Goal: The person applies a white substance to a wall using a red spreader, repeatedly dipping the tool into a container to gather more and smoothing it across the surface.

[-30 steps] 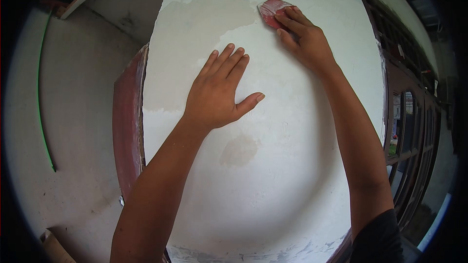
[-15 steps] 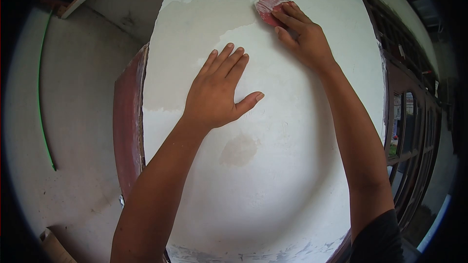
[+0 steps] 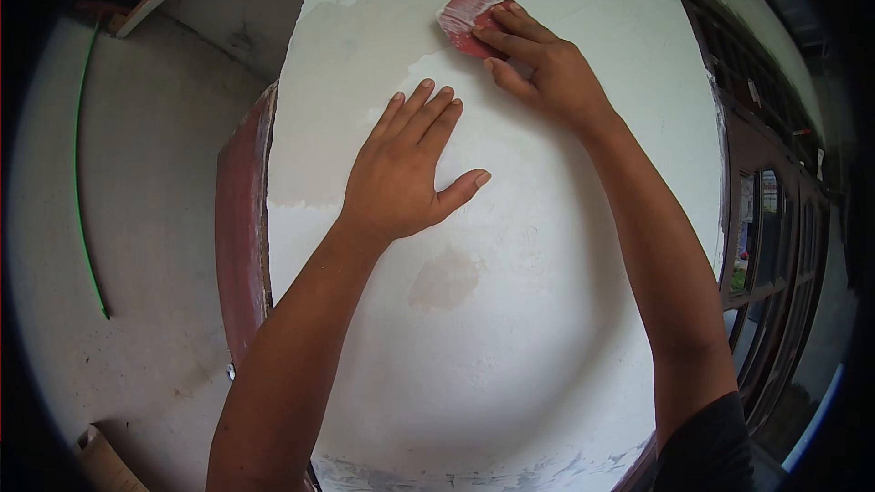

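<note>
My left hand lies flat with its fingers spread on a white panel, holding nothing. Higher up and to the right, my right hand presses a red pad streaked with white powder against the panel's surface. Its fingers rest over the pad's right part. A greyish patch covers the upper left of the panel, and the pad lies at that patch's right side. A smaller grey spot shows below my left hand.
A reddish-brown board stands along the panel's left edge. Further left, a green strip runs down a grey surface. Dark wooden frames with glass panes are on the right. A brown piece sits at the lower left.
My right hand has slid to the left with the red pad, across the upper panel. My left hand has stayed in nearly the same place.
</note>
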Demonstrator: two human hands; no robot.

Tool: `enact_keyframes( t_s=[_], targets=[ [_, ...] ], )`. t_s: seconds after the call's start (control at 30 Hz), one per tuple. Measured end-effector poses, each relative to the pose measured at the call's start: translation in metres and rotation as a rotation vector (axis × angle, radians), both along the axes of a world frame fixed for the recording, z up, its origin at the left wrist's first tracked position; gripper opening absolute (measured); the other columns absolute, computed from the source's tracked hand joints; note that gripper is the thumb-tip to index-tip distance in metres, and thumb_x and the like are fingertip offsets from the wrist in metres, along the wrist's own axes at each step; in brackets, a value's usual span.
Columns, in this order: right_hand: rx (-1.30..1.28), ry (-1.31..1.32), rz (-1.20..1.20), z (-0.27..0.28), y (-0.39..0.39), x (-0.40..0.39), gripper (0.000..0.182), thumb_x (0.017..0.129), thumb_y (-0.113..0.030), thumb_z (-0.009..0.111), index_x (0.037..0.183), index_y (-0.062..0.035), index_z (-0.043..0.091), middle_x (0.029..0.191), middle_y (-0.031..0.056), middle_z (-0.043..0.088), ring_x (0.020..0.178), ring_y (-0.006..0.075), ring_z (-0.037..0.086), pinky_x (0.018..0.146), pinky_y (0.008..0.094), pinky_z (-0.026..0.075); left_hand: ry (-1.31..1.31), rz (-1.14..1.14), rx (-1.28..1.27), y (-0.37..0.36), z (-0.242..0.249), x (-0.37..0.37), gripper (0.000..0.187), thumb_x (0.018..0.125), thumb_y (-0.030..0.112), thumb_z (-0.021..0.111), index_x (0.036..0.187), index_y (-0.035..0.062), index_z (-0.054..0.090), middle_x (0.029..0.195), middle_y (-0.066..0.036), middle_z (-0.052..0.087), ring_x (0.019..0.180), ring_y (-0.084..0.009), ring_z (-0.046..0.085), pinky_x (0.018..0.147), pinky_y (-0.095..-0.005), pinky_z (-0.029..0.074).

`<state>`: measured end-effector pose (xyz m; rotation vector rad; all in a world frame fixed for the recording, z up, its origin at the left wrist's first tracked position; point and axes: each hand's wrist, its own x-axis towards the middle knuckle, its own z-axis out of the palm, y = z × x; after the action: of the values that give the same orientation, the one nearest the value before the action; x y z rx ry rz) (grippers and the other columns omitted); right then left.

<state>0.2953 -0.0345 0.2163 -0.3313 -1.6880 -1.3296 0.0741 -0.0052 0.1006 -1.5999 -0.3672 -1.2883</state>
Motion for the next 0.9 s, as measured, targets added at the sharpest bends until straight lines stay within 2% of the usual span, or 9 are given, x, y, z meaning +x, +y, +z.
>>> enact_keyframes(
  t_s=[0.17,0.23,0.43,0.5,0.57,0.63,0.7,0.8,0.9],
  targets=[
    [-0.050,-0.066,-0.091,-0.002,-0.001,-0.006,0.040,0.091,-0.020,0.072,0.131,-0.0154,0.072,0.148,0.0141,0.059,0.143,0.0287,0.051,0.115,0.0399,0.046,0.001,0.019,-0.004,-0.001,0.000,0.000,0.068,0.093,0.042,0.070,0.142,-0.0027,0.055,0.149,-0.017,0.055,0.148,-0.0362,0.040,0.124,-0.0510,0.029],
    [0.051,-0.080,-0.108,-0.005,0.007,0.016,0.040,0.090,-0.025,0.071,0.128,-0.0149,0.074,0.145,0.0134,0.061,0.140,0.0297,0.053,0.112,0.0407,0.049,0.001,0.007,0.000,-0.001,0.000,0.000,0.068,0.093,0.042,0.070,0.142,-0.0025,0.055,0.149,-0.017,0.055,0.148,-0.0361,0.040,0.124,-0.0508,0.029],
    [0.030,-0.005,0.073,0.001,0.004,0.026,0.042,0.088,-0.025,0.071,0.129,-0.0158,0.074,0.145,0.0150,0.061,0.141,0.0297,0.052,0.113,0.0400,0.048,-0.006,0.009,-0.006,-0.001,0.000,0.001,0.068,0.093,0.041,0.071,0.142,-0.0025,0.055,0.150,-0.017,0.055,0.149,-0.0362,0.040,0.124,-0.0505,0.029],
    [0.017,-0.053,-0.016,0.001,-0.001,0.009,0.044,0.088,-0.016,0.072,0.131,-0.0149,0.072,0.147,0.0137,0.060,0.145,0.0286,0.048,0.117,0.0382,0.044,-0.003,0.016,-0.010,0.000,0.000,0.000,0.068,0.093,0.041,0.071,0.142,-0.0025,0.055,0.150,-0.017,0.054,0.149,-0.0362,0.040,0.125,-0.0506,0.029],
    [0.012,-0.063,-0.020,0.000,-0.001,0.003,0.042,0.088,-0.017,0.073,0.130,-0.0160,0.073,0.147,0.0129,0.060,0.145,0.0282,0.049,0.116,0.0386,0.045,-0.003,0.025,-0.010,-0.001,0.001,0.001,0.068,0.092,0.041,0.071,0.142,-0.0025,0.055,0.150,-0.017,0.054,0.149,-0.0361,0.040,0.125,-0.0506,0.029],
    [0.026,-0.141,-0.104,-0.002,0.004,0.005,0.041,0.090,-0.031,0.069,0.127,-0.0147,0.074,0.143,0.0138,0.063,0.139,0.0295,0.054,0.112,0.0398,0.049,-0.004,0.030,-0.021,-0.002,0.000,0.000,0.067,0.092,0.041,0.071,0.142,-0.0025,0.056,0.150,-0.017,0.054,0.149,-0.0361,0.040,0.125,-0.0507,0.029],
    [-0.034,-0.114,-0.087,-0.008,0.004,0.021,0.041,0.089,-0.027,0.071,0.128,-0.0139,0.074,0.144,0.0144,0.062,0.140,0.0292,0.053,0.113,0.0400,0.049,-0.002,0.017,-0.012,-0.002,0.000,0.001,0.067,0.092,0.041,0.071,0.142,-0.0025,0.056,0.150,-0.017,0.054,0.149,-0.0361,0.040,0.124,-0.0507,0.029],
    [-0.064,0.024,0.108,-0.013,0.003,0.042,0.042,0.087,-0.018,0.072,0.130,-0.0134,0.073,0.146,0.0163,0.061,0.144,0.0288,0.049,0.115,0.0398,0.047,-0.014,0.006,-0.002,-0.001,-0.001,0.001,0.067,0.092,0.041,0.071,0.141,-0.0024,0.056,0.149,-0.017,0.055,0.148,-0.0363,0.041,0.124,-0.0507,0.029],
    [-0.053,0.072,0.150,-0.007,0.003,0.037,0.041,0.089,-0.020,0.072,0.129,-0.0140,0.074,0.146,0.0154,0.061,0.145,0.0289,0.048,0.115,0.0391,0.047,-0.013,0.005,-0.007,-0.001,-0.001,0.001,0.067,0.092,0.040,0.071,0.142,-0.0024,0.056,0.149,-0.017,0.055,0.148,-0.0364,0.042,0.124,-0.0506,0.030]
  ],
)
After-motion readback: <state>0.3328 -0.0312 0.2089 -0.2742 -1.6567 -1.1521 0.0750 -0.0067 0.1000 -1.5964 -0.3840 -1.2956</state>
